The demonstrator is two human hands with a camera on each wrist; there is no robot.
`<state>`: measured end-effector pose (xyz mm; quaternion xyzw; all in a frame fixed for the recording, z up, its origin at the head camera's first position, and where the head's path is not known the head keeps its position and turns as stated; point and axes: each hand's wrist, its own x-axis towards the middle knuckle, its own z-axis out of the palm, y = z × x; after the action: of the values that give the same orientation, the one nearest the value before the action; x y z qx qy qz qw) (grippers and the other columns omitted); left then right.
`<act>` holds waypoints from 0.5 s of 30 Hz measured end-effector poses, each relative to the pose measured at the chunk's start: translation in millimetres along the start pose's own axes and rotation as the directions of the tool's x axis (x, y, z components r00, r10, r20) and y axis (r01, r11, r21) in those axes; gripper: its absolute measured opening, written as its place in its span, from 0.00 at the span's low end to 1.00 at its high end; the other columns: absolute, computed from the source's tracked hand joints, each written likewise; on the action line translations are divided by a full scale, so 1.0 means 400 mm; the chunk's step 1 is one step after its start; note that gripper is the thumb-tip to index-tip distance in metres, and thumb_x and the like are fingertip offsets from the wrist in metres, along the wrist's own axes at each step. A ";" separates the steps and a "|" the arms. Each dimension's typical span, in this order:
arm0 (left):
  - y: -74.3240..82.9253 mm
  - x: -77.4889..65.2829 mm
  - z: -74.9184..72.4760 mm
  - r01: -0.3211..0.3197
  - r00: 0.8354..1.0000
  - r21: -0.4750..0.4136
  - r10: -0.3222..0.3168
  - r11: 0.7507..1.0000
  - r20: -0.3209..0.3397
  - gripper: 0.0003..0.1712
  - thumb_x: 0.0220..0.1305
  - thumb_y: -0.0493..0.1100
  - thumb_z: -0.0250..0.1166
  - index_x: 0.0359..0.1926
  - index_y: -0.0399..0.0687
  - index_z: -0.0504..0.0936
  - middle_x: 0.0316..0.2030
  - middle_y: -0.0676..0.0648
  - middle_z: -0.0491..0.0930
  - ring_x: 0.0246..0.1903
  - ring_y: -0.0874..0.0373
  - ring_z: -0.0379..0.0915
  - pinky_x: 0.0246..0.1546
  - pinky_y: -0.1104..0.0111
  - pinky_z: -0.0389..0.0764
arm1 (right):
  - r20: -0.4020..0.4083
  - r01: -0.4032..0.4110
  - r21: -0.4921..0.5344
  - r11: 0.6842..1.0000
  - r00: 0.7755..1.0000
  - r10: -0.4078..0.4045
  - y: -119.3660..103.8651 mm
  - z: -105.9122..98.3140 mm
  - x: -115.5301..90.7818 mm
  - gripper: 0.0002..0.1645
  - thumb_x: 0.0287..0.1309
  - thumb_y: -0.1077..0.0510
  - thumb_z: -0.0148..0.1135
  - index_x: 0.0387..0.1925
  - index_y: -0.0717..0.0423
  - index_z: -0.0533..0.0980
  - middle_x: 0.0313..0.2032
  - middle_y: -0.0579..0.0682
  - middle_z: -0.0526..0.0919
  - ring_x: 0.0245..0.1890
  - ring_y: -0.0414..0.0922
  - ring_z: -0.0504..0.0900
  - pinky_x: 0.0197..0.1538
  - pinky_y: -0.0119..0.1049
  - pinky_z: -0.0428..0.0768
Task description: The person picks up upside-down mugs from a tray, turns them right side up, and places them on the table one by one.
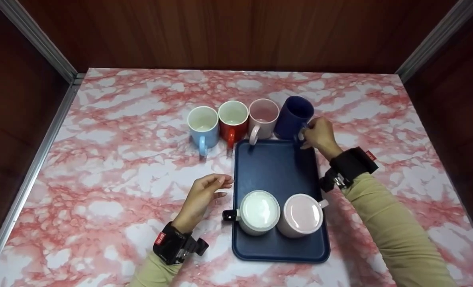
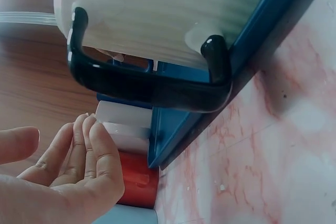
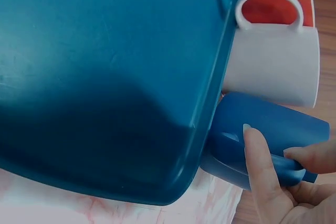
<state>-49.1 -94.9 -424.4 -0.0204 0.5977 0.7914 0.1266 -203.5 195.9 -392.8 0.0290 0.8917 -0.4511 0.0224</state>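
Note:
My right hand [image 1: 319,135] pinches the handle of the dark blue mug [image 1: 294,115], which stands at the right end of a row behind the blue tray [image 1: 276,167]. In the right wrist view, thumb and fingers are at that handle, and the dark blue mug [image 3: 262,124] is beside the tray's rim. My left hand [image 1: 204,195] hovers left of the tray, holding nothing, fingers loosely bent. Near it on the tray is a white mug [image 1: 259,211] with a black handle [image 2: 142,85], bottom up. A pale pink mug [image 1: 302,215] sits bottom up to its right.
Left of the dark blue mug stand a pink mug [image 1: 263,115], a red mug [image 1: 233,117] and a light blue mug [image 1: 203,123], upright with handles toward me. The marbled pink tabletop [image 1: 120,159] is bounded by brown wood panels [image 1: 236,36] with metal edging.

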 end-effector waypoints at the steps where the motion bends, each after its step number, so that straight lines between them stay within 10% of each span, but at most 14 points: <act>1: -0.002 0.001 0.000 0.001 1.000 0.003 -0.001 1.000 0.002 0.17 0.66 0.37 0.53 0.47 0.22 0.72 0.43 0.36 0.76 0.43 0.50 0.73 0.47 0.55 0.72 | -0.002 0.006 -0.008 1.000 1.000 -0.006 0.000 0.000 0.001 0.07 0.48 0.72 0.49 0.20 0.73 0.72 0.17 0.62 0.76 0.08 0.39 0.76 0.17 0.34 0.77; 15: -0.012 -0.003 0.003 0.026 1.000 0.016 -0.026 1.000 0.000 0.17 0.66 0.38 0.53 0.47 0.24 0.73 0.44 0.35 0.76 0.44 0.47 0.72 0.48 0.54 0.72 | 0.065 0.053 -0.090 0.995 0.997 -0.047 -0.001 0.017 0.010 0.10 0.53 0.68 0.53 0.19 0.69 0.71 0.15 0.61 0.76 0.10 0.41 0.77 0.19 0.37 0.78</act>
<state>-46.7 -92.9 -428.5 -0.0271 0.6038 0.7848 0.1368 -207.4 190.3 -396.9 -0.0087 0.9107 -0.4110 0.0404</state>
